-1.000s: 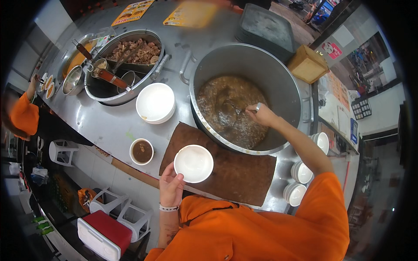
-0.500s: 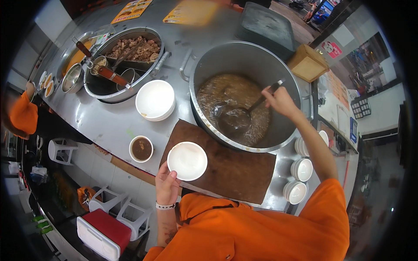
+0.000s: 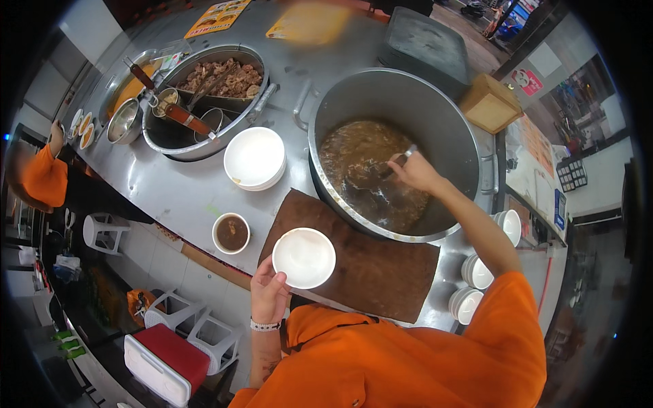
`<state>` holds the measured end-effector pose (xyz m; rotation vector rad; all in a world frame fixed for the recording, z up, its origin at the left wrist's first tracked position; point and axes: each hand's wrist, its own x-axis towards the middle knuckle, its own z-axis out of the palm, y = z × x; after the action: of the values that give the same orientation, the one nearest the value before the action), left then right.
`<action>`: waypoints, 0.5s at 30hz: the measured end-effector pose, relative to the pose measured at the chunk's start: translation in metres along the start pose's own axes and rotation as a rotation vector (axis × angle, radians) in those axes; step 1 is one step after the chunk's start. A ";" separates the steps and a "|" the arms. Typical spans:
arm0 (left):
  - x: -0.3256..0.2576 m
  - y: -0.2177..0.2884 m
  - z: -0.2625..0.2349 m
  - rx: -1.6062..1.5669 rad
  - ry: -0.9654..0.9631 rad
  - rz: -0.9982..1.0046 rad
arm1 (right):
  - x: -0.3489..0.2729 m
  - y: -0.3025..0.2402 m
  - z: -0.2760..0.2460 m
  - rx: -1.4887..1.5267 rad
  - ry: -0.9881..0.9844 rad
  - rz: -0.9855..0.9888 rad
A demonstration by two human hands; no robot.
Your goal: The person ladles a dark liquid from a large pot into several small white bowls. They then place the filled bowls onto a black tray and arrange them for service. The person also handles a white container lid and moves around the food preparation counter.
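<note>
My left hand (image 3: 270, 292) grips the rim of an empty white bowl (image 3: 304, 258), held over the near edge of a brown cloth (image 3: 381, 279). With my right hand (image 3: 416, 173) I hold a ladle (image 3: 407, 156) by its dark handle inside a big metal pot (image 3: 442, 109). The ladle's bowl is sunk out of sight in the brown broth (image 3: 360, 149). To the left of the pot stands a stack of white bowls (image 3: 255, 158). A small white bowl of brown soup (image 3: 231, 233) sits near the table edge.
Further left, a divided metal pot (image 3: 262, 102) holds chopped meat and wooden-handled strainers. More stacked bowls (image 3: 466, 306) stand at the right. A brown box (image 3: 491, 103) and a dark lidded container (image 3: 425, 47) are behind. Another person's orange sleeve (image 3: 46, 178) shows at far left.
My right hand has moved lower and left over the pot, and the ladle has sunk into the broth. The left hand keeps its hold on the bowl; the whole view has shifted slightly.
</note>
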<state>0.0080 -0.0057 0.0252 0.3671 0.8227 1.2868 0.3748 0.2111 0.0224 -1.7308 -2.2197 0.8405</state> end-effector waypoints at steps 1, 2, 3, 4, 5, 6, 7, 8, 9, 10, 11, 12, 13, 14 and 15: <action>-0.001 -0.001 -0.001 -0.010 0.001 -0.009 | -0.004 0.001 -0.007 0.080 0.019 0.028; -0.002 -0.003 -0.003 -0.013 0.001 -0.011 | -0.008 0.001 -0.014 0.158 0.035 0.055; -0.002 -0.005 -0.005 -0.016 0.000 -0.015 | -0.012 0.001 -0.020 0.236 0.052 0.084; -0.002 -0.006 -0.005 -0.019 -0.006 -0.018 | -0.014 -0.001 -0.031 0.193 0.073 0.088; -0.001 -0.008 -0.005 -0.025 -0.001 -0.017 | -0.015 0.002 -0.036 0.170 0.089 0.091; -0.001 -0.010 -0.005 -0.030 0.003 -0.016 | -0.016 0.005 -0.041 0.147 0.105 0.094; 0.000 -0.010 -0.005 -0.033 0.006 -0.014 | -0.017 0.002 -0.046 0.126 0.124 0.094; 0.001 -0.010 -0.004 -0.028 0.000 -0.016 | -0.019 -0.001 -0.051 0.093 0.134 0.070; 0.003 -0.010 -0.002 -0.022 -0.005 -0.018 | -0.020 -0.005 -0.052 0.073 0.136 0.073; 0.005 -0.009 0.000 -0.016 -0.013 -0.019 | -0.020 -0.009 -0.053 0.053 0.142 0.075; 0.006 -0.008 0.001 -0.010 -0.015 -0.020 | -0.020 -0.011 -0.054 0.033 0.147 0.076; 0.007 -0.007 0.002 -0.004 -0.016 -0.020 | -0.022 -0.012 -0.055 0.040 0.163 0.076; 0.007 -0.005 0.004 0.003 -0.016 -0.018 | -0.023 -0.014 -0.055 0.049 0.179 0.072; 0.008 -0.004 0.005 0.005 -0.024 -0.018 | -0.023 -0.015 -0.055 0.058 0.194 0.068; 0.008 -0.002 0.006 0.007 -0.032 -0.018 | -0.023 -0.012 -0.057 0.032 0.208 0.084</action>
<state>0.0141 0.0022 0.0255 0.3838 0.8018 1.2587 0.4000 0.2053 0.0799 -1.8163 -2.0025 0.6749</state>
